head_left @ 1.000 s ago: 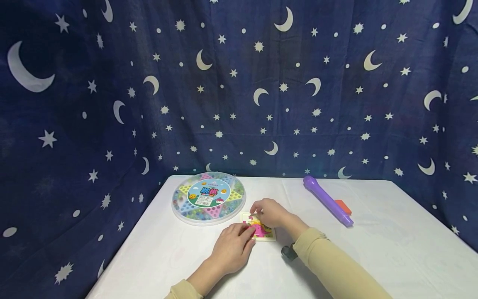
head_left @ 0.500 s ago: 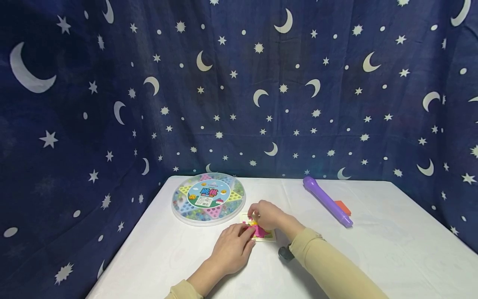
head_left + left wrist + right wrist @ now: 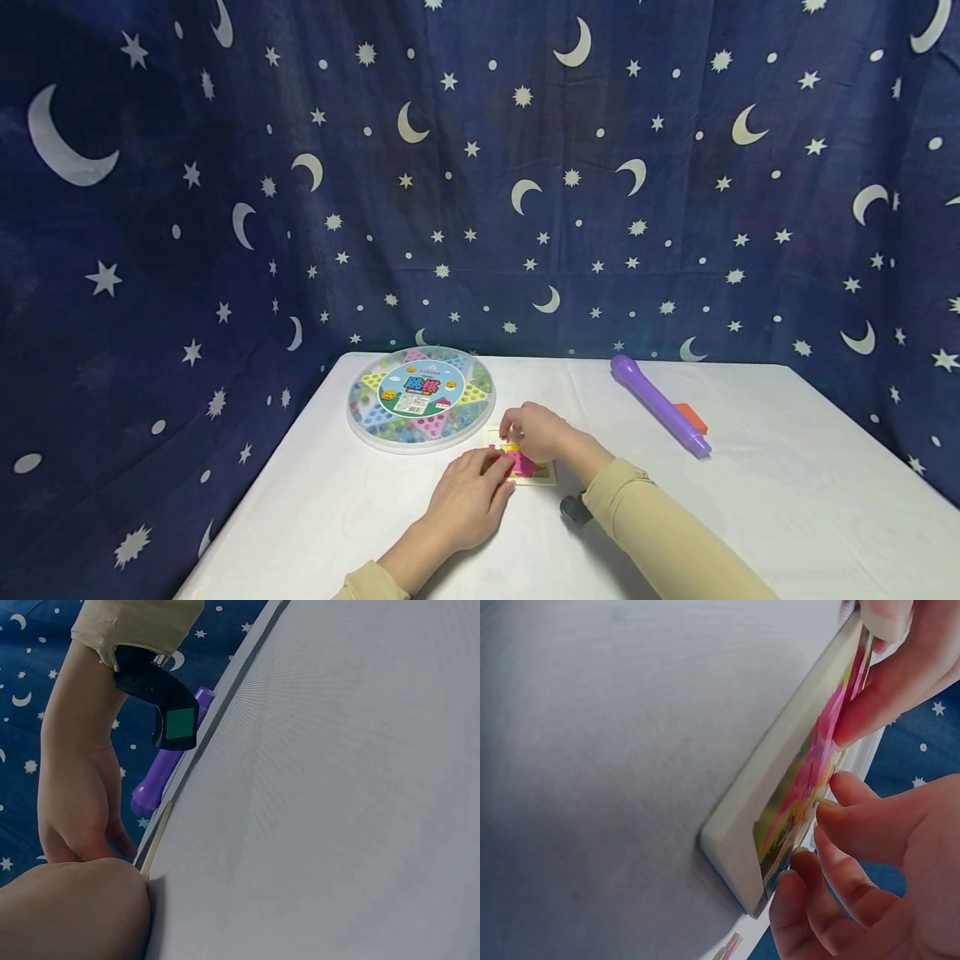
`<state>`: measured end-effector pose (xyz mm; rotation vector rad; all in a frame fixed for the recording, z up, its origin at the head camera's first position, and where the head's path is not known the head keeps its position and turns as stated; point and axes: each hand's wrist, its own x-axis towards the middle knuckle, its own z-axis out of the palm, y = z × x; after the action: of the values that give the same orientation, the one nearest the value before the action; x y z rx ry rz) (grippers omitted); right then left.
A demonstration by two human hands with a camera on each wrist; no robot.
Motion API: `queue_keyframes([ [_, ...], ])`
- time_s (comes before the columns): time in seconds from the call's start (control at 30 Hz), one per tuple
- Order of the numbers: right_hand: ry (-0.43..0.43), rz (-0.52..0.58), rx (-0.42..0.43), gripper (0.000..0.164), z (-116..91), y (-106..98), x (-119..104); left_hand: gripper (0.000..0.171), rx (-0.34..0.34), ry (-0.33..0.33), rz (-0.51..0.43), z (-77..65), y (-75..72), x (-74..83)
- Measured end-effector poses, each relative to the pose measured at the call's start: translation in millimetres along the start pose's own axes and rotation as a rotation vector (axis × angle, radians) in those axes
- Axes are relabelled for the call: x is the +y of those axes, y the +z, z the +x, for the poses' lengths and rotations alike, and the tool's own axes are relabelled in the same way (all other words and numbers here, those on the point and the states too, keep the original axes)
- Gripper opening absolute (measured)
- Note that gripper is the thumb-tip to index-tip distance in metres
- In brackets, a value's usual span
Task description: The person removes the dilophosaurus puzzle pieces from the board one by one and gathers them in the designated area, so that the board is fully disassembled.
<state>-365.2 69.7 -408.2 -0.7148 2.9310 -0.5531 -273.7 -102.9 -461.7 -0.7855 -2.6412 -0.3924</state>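
A small jigsaw puzzle (image 3: 532, 472) in a pale frame lies flat on the white table, its picture pink, yellow and green. My left hand (image 3: 467, 496) holds its left side, curved fingers on the picture and thumb by the front edge. From the far side my right hand (image 3: 542, 431) reaches over it, thumb and forefinger pinching at a small pink puzzle piece (image 3: 504, 437) near the far left corner. In the right wrist view, the right hand's fingertips (image 3: 826, 811) touch the puzzle's surface (image 3: 810, 769); what lies between them is mostly hidden. The left wrist view shows only the frame's edge (image 3: 156, 841).
A round Chinese checkers box (image 3: 480, 421) with marbles stands behind and left of the puzzle. A purple toy microphone (image 3: 660, 406) lies to the right, with an orange block (image 3: 693, 417) beside it. A blue star-patterned curtain (image 3: 480, 208) surrounds the table.
My right hand has shifted slightly down and toward me over the puzzle, covering more of its right side. The left hand stays in place on the puzzle.
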Motion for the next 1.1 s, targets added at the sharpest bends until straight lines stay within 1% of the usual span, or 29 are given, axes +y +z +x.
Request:
queue_keyframes([
  [0.37, -0.019, -0.005, 0.024, 0.032, -3.1, -5.2, -0.2, 0.041, -0.015, -0.049, -0.042, -0.4, -0.6, 1.9],
  [0.67, -0.026, 0.008, 0.023, 0.034, -6.4, -8.0, -1.3, 0.041, -0.006, -0.052, -0.034, -1.2, -1.4, 2.8],
  [0.9, 0.008, 0.015, 0.013, 0.035, -6.3, -9.0, -3.4, 0.041, -0.010, -0.056, -0.037, -0.6, -1.4, 2.8],
  [1.1, 0.035, 0.012, 0.038, 0.028, -5.4, -7.9, -1.8, 0.041, -0.021, -0.064, -0.045, -0.7, -1.4, 2.5],
])
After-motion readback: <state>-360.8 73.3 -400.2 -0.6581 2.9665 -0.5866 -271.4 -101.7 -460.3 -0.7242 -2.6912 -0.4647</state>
